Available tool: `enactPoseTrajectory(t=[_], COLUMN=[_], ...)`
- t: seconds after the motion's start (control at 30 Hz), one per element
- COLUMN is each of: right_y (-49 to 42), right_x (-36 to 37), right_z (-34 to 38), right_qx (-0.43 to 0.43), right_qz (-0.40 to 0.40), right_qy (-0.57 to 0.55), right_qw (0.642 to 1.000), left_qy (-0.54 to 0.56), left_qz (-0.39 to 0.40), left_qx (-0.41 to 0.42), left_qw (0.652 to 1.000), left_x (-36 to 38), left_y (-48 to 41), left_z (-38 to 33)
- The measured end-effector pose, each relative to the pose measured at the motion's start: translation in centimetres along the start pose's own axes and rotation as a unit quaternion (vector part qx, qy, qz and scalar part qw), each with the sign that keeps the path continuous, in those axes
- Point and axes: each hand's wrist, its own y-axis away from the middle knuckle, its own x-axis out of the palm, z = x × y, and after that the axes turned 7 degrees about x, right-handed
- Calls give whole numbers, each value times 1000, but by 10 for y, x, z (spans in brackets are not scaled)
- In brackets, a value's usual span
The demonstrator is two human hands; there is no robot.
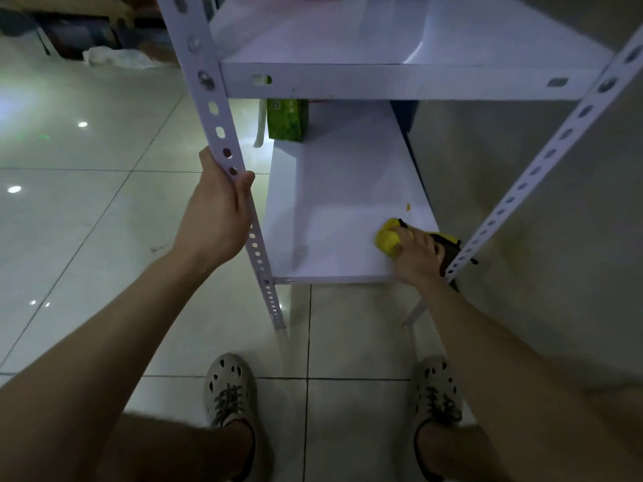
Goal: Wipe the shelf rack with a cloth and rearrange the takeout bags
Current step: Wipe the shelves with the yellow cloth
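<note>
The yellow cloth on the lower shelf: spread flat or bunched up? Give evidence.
Bunched up. The yellow cloth bulges as a wad from under the right hand, pressed on the lower shelf.

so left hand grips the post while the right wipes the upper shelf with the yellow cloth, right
No: the head view shows the right hand and yellow cloth on the lower shelf. The left hand does grip the post.
</note>
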Motion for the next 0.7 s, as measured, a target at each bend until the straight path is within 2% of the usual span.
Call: enactPoseTrajectory(t=[0.07,0.13,0.23,0.3,0.37,0.47,0.6,0.7], right_y=[14,32,52,49,29,-22,-105,-122], right_x=[11,33,55,56,53,46,12,-4], right_z=[46,101,176,202,204,188,121,54], right_qx=[3,-108,-278,-329,-342,-297,-134,-8], right_qz=[-9,-24,19,38,46,52,-1,-29], right_qy=[4,17,30,34,28,15,25,26], right_qw=[1000,994,960,943,938,953,991,999], left_qy=[-4,-1,1,1,-9,-17,-2,-2], left_qz=[-8,-14,-18,-31,-36,-30,-17,-18], left_qx=[-7,-11,-11,-10,-4,8,17,22], left_qw=[1000,1000,1000,999,999,999,1000,1000], left_x=[3,4,3,6,8,7,3,3], left_y=[0,0,0,2,2,3,2,2], left_z=[-1,0,1,3,4,8,8,9])
